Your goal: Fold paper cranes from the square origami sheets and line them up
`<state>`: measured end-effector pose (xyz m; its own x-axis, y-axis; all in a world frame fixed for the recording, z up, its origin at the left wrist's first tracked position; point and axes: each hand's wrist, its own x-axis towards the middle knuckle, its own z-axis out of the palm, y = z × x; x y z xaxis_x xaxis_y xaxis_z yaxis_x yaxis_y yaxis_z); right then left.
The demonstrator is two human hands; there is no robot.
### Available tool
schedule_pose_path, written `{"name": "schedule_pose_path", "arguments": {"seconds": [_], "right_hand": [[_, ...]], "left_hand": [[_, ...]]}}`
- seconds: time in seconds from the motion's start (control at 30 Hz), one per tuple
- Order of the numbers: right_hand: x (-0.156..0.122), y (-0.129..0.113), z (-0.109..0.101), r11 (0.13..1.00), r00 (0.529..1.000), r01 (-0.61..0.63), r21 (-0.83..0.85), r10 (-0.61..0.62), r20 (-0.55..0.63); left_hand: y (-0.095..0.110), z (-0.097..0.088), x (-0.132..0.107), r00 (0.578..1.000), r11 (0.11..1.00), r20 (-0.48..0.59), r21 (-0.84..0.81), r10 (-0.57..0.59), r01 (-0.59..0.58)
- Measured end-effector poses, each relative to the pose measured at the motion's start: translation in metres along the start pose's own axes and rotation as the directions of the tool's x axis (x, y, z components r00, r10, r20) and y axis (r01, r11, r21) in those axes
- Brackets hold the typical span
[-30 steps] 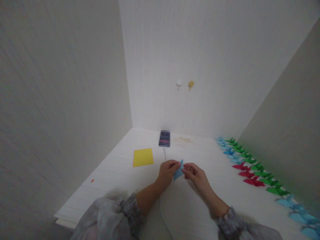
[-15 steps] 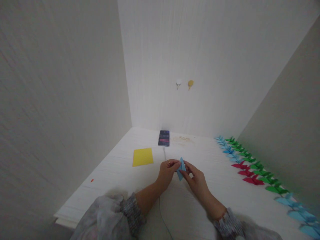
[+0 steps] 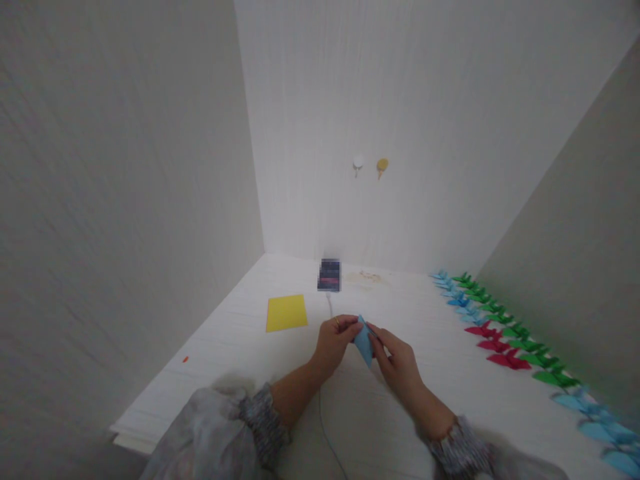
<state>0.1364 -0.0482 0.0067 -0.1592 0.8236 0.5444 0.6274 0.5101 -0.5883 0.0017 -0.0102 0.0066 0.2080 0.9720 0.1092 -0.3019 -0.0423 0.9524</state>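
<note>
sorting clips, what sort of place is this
Probably a craft corner: a white table meets pale walls, folded paper figures line its right side, and the left hand and right hand hold blue paper.

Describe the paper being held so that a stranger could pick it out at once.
At the white table, find where the left hand and the right hand come together. The folded paper is the small light-blue piece held between them. Light-blue paper figures also sit at the right, and a yellow sheet lies flat farther left, but only this piece is in the hands.
</note>
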Motion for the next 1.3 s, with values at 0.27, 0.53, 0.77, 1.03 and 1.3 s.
{"name": "schedule_pose_path", "arguments": {"seconds": [0.27, 0.53, 0.77, 1.03, 1.3], "right_hand": [[-0.002, 0.003, -0.002, 0.995, 0.996, 0.082, -0.062, -0.083, -0.015], [-0.001, 0.006, -0.006, 0.955, 0.967, 0.252, -0.156, -0.246, 0.061], [0.000, 0.006, -0.007, 0.935, 0.951, 0.303, -0.182, -0.286, 0.114], [0.002, 0.004, -0.009, 0.900, 0.925, 0.378, -0.215, -0.358, 0.130], [0.004, -0.001, -0.015, 0.859, 0.897, 0.440, -0.260, -0.406, 0.175]], "left_hand": [[0.008, 0.002, -0.003, 1.000, 1.000, 0.022, 0.004, -0.013, 0.013], [0.007, -0.001, -0.002, 0.999, 0.996, 0.037, 0.094, 0.005, -0.008], [0.005, -0.002, -0.003, 0.999, 0.990, 0.027, 0.135, 0.035, -0.038], [0.004, -0.002, -0.002, 0.999, 0.985, -0.017, 0.168, 0.030, -0.027], [0.006, -0.002, -0.004, 1.000, 0.991, -0.006, 0.136, 0.005, -0.004]]}}
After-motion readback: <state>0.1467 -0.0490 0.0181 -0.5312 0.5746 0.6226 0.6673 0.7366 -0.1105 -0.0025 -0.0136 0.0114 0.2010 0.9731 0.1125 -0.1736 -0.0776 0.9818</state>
